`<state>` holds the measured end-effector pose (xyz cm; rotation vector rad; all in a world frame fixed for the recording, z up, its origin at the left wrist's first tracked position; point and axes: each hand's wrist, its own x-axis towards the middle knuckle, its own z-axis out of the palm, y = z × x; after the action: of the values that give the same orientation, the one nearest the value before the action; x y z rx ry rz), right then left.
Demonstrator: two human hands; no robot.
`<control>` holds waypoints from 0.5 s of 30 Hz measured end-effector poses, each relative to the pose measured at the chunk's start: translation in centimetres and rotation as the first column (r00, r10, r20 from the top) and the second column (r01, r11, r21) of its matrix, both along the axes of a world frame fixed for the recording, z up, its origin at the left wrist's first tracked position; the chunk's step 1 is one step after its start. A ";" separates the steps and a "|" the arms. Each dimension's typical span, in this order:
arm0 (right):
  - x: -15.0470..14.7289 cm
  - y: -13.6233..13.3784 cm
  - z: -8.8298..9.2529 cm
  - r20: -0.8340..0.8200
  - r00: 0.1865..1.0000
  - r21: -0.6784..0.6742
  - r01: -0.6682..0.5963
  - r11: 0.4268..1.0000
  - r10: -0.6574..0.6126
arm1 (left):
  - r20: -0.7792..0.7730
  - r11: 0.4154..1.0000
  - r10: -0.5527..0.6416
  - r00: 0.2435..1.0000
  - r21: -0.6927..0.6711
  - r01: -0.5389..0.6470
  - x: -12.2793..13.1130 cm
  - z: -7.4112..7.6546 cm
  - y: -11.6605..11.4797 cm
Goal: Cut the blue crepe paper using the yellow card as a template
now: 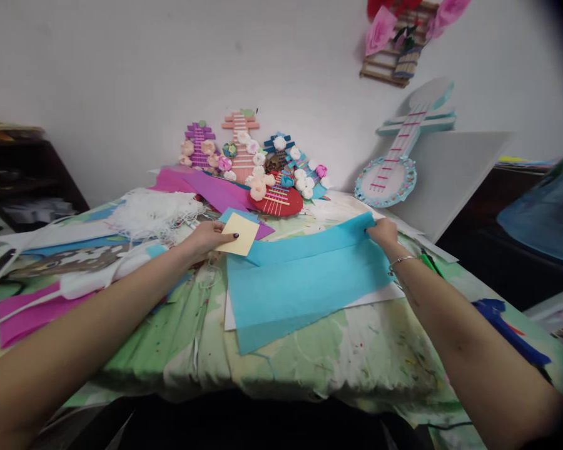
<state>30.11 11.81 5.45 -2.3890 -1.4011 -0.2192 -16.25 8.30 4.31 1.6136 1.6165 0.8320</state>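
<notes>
A wide sheet of turquoise crepe paper (304,284) lies in front of me with its far edge folded over. My right hand (382,232) pinches the far right corner of that fold. My left hand (211,239) is closed on a small pale yellow square of card (239,234), thumb on top, over the sheet's far left corner. Under the yellow card a bit of blue paper shows; I cannot tell whether the left fingers grip it too. White paper (375,294) peeks out beneath the turquoise sheet.
White shredded string (154,212) and magenta paper (206,186) lie at the back left. Small decorated instrument models (241,147) stand by the wall; a larger one (394,156) leans on a white board. A glue gun (98,281) lies left, a blue object (511,328) right.
</notes>
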 end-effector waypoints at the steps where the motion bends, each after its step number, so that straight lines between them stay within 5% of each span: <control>1: -0.2 0.0 -0.3 -0.012 1.000 -0.007 0.025 1.000 -0.025 | 0.004 1.000 0.006 1.000 0.006 -0.006 0.0 0.0 0.4; 10: -1.6 -1.2 -0.6 -0.023 0.996 0.030 0.087 0.996 -0.086 | -0.123 0.982 0.160 0.980 0.121 -0.145 0.1 -0.8 5.1; 15: -5.6 -2.9 -0.1 0.053 0.977 0.112 -0.211 0.971 0.207 | -0.056 0.981 0.163 0.985 0.117 -0.156 0.7 -1.5 5.0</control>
<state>24.53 8.87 5.35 -2.1359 -1.5998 -0.2875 -15.59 13.27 2.79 1.6181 1.7920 0.9776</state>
